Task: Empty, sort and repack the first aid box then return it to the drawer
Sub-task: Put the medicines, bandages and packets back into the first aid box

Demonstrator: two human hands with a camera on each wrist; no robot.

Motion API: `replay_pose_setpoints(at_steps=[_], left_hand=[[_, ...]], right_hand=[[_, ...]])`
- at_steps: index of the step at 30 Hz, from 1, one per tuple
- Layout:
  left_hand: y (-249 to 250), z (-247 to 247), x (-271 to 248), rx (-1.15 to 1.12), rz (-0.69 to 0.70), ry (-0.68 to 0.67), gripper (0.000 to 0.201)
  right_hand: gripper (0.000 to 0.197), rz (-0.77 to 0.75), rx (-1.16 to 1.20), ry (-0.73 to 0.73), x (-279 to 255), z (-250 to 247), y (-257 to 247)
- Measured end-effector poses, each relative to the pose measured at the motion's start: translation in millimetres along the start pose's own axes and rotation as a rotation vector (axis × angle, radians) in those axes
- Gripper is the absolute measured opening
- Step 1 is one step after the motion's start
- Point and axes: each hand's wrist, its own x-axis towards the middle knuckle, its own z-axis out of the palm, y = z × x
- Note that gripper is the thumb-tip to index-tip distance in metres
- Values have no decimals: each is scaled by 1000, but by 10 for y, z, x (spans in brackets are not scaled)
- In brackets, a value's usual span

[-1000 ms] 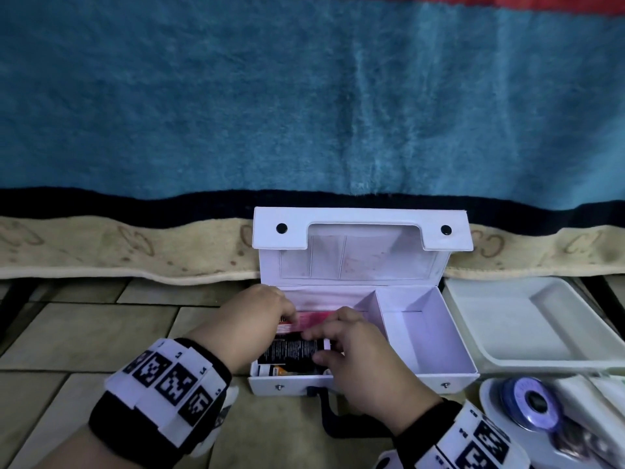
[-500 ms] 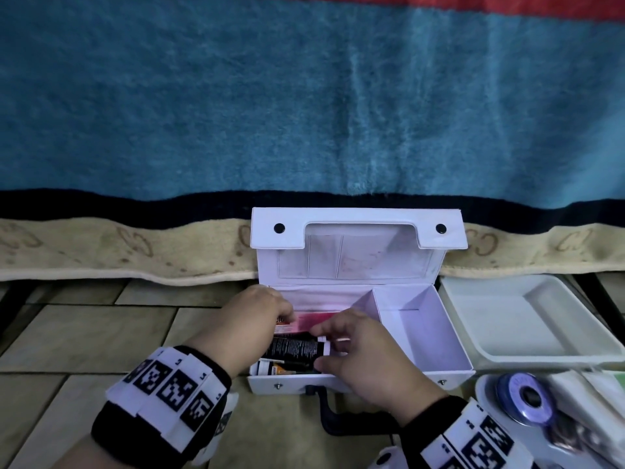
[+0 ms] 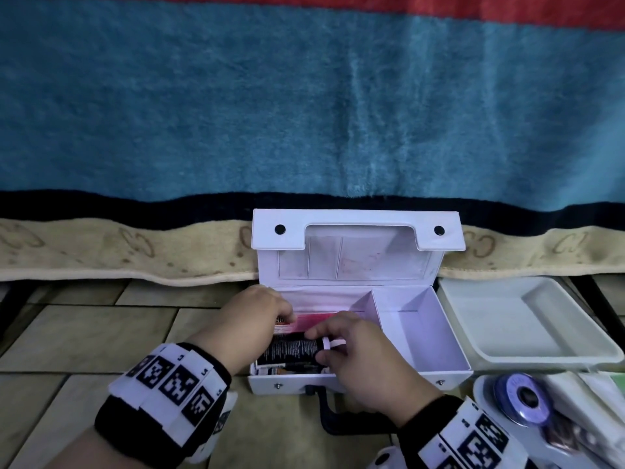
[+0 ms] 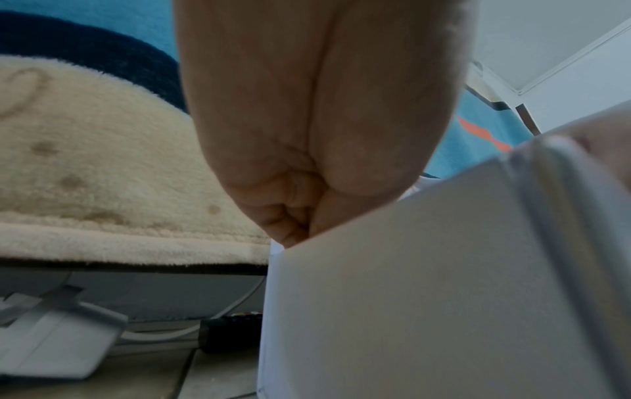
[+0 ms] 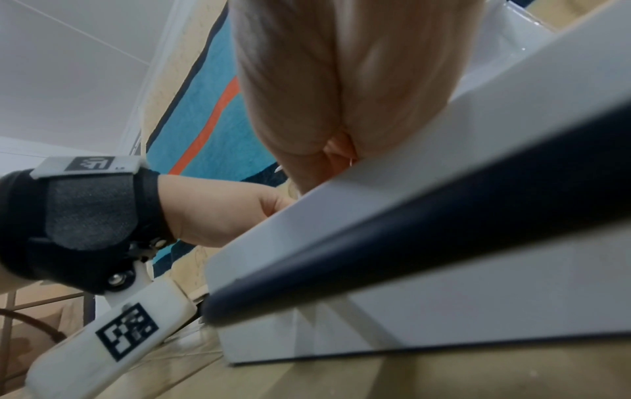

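The white first aid box (image 3: 455, 336) stands open on the tiled floor, its lid (image 3: 355, 228) upright against the bed. Its right compartment is bare. The left compartment holds a pink box (image 3: 319, 320) at the back and a black tube (image 3: 291, 348) with a white cap (image 3: 333, 342) in front. My right hand (image 3: 318, 346) pinches the tube near the cap. My left hand (image 3: 282, 321) curls its fingers over the pink box's left end, and the tube's left end runs under it. In the wrist views the box wall (image 4: 409, 297) hides both sets of fingertips.
A white tray (image 3: 507, 333) lies just right of the box. In front of the tray sit a blue tape roll (image 3: 522, 397) and white packets (image 3: 581, 401). The box's black handle (image 3: 338, 421) lies on the floor under my right wrist. A blue blanket (image 3: 304, 113) hangs behind.
The tube has turned under my right hand and its white cap end now shows, raised towards the divider. The left hand has hardly moved.
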Motion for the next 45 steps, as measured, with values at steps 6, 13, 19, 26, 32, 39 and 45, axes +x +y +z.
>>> replay_pose_setpoints(at_steps=[6,13,19,26,32,39,45], left_hand=[[-36,14,24,-23,8,-11,61],[-63,36,41,-77,-9,26,61],[-20,16,27,-101,-30,40,60],[-1,40,-9,-51,-36,36,60],[35,42,-17,-35,-41,21,59],[75,-32,-61,-80,-19,42,59],[478,-94,-63,-146,144,200,45]], right_hand=[[29,-3,-13,13,23,36,13],[34,101,395,121,23,-49,69],[45,51,187,238,14,-15,74],[45,112,75,145,40,-33,77],[51,183,104,143,94,-43,61],[49,222,380,284,-71,-403,-79],[34,267,372,425,-568,-742,-44]])
